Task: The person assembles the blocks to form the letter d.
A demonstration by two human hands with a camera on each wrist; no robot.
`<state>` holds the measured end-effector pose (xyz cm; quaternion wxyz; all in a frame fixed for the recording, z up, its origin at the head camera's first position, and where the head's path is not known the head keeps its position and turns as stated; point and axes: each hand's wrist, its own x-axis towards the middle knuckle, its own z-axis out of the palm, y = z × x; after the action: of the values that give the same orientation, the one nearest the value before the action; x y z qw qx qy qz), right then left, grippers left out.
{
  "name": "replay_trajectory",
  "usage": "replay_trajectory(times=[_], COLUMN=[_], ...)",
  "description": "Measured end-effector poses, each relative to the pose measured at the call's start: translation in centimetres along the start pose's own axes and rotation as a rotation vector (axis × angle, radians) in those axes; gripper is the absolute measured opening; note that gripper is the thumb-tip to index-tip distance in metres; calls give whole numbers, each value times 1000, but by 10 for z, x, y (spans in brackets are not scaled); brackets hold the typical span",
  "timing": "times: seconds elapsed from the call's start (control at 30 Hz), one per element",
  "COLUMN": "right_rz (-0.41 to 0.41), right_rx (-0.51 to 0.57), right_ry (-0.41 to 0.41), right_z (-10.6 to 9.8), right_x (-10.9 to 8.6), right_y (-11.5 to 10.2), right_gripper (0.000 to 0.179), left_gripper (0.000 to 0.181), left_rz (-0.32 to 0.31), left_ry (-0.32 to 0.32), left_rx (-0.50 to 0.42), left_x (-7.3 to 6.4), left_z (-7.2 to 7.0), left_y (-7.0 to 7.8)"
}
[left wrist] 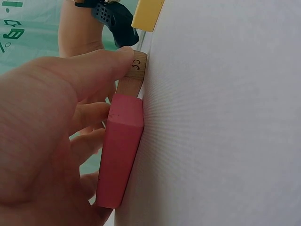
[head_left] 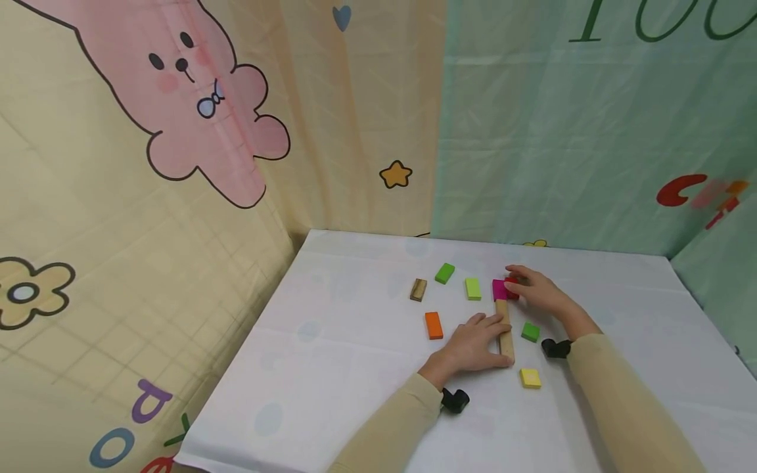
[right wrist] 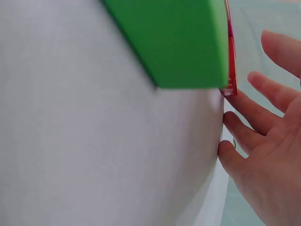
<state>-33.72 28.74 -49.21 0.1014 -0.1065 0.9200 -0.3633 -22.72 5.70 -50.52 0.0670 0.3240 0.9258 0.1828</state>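
Note:
My left hand point(head_left: 476, 345) reaches over a light wooden strip point(head_left: 502, 309), its thumb tip on the near end and fingertips along the middle. In the left wrist view, the thumb lies on the wooden end point(left wrist: 138, 63), which bears dark markings. A reddish-pink block point(left wrist: 121, 146) overlaps the lower fingers there. At the strip's far end sits a magenta block point(head_left: 499, 290), with a red block point(head_left: 512, 288) right beside it. My right hand point(head_left: 541, 292) has its fingers spread around the red block; in the right wrist view a fingertip meets that block's end point(right wrist: 231, 70).
Left of the hands lie an orange block point(head_left: 434, 325), a brown block point(head_left: 418, 290), a green block point(head_left: 445, 273) and a lime block point(head_left: 472, 289). Another green block point(head_left: 530, 332) and a yellow block point(head_left: 530, 378) lie to the right. Patterned curtains point(head_left: 355, 118) hang behind the white table point(head_left: 296, 394).

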Motion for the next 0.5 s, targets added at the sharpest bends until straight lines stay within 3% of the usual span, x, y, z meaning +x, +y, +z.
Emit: replay_trajectory(times=[0.23, 0.5], right_rz=[-10, -19], right_rx=[46, 4], right_ry=[-10, -6], right_z=[-3, -5], right_x=[-1, -7], right_y=[4, -1], right_gripper=[64, 62], left_gripper=[65, 66], left_rz=[-2, -1], left_ry=[11, 4], left_rx=[6, 2], left_x=[-1, -3], left_z=[0, -2], left_y=[-1, 1])
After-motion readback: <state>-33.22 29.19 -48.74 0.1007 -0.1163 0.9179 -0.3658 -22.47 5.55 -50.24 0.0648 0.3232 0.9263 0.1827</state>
